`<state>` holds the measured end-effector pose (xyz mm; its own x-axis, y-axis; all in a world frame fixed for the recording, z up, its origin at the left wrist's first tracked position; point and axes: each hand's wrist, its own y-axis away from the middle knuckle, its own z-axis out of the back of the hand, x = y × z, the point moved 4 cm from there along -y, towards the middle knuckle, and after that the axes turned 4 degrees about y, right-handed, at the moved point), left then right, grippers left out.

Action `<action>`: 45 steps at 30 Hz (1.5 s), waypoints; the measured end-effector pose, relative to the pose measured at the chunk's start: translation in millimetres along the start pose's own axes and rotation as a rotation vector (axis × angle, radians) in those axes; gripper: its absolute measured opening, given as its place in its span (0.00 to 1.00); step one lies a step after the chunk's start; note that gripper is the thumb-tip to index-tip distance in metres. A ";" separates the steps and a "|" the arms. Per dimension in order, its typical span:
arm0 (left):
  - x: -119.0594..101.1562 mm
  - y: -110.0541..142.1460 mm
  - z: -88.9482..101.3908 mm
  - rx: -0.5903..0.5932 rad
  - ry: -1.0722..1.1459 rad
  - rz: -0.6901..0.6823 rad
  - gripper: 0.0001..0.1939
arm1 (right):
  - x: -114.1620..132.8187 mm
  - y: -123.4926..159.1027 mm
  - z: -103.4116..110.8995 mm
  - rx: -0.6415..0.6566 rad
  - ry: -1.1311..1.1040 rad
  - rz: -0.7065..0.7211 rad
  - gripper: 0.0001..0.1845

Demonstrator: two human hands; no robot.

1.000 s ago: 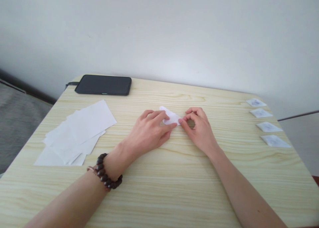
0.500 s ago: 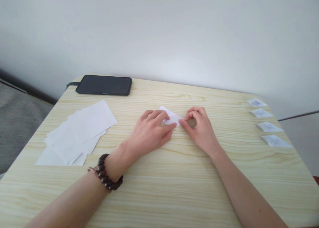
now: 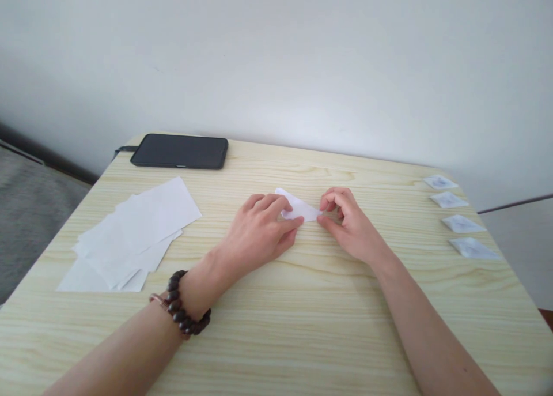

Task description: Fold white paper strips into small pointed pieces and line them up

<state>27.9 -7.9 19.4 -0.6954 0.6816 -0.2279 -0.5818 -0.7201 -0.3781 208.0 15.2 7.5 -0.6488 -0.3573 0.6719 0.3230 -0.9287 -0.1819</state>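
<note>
Four diamonds (image 3: 463,223) look done, sheets (image 3: 144,223) lie unfolded, and your spread left hand (image 3: 259,227) presses the paper (image 3: 306,210) your right hand (image 3: 352,226) pinches.

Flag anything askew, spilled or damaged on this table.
Only the loose paper sheets on the left look untidy: they overlap at uneven angles, while the four folded pieces on the right form a row. Nothing looks spilled or damaged.
</note>
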 end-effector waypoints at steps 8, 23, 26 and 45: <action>-1.1 0.1 0.0 0.000 0.003 -0.001 0.12 | -4.0 0.1 0.0 -0.082 -0.060 -0.047 0.06; -0.4 0.6 0.5 -0.009 0.022 -0.012 0.13 | -1.9 0.6 -4.0 -0.066 0.024 0.002 0.07; 1.2 2.1 3.4 -0.033 0.047 -0.042 0.11 | -1.8 0.5 -1.9 -0.033 0.003 -0.002 0.06; -3.5 1.1 6.1 -0.046 0.061 -0.041 0.11 | -1.0 1.6 -4.0 -0.076 0.019 0.011 0.09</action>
<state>27.1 -11.9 25.3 -0.6434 0.7183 -0.2647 -0.5889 -0.6853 -0.4284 206.3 13.7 3.6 -0.6587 -0.3690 0.6557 0.2780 -0.9292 -0.2437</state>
